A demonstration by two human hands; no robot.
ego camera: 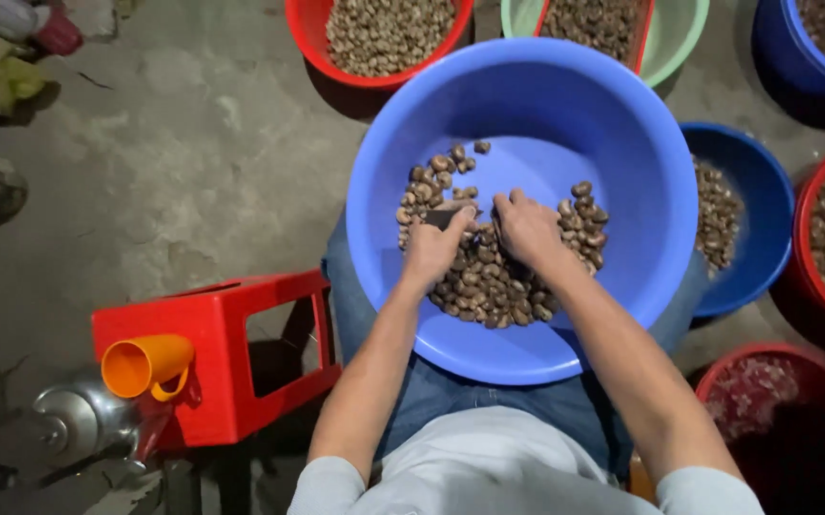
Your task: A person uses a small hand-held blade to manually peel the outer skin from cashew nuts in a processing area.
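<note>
A large blue basin [565,105] rests on the person's lap, with a heap of brown nuts [489,281] lying on the near side of its bottom. The left hand [434,246] is closed around a small dark tool [443,217] over the heap, and the right hand [527,229], just beside it, has its fingers curled down into the nuts, though what it grips cannot be told. On the floor to the left stands a red plastic stool [231,362] with an orange cup [145,364] lying on it, and red and blue tubs of nuts ring the basin.
</note>
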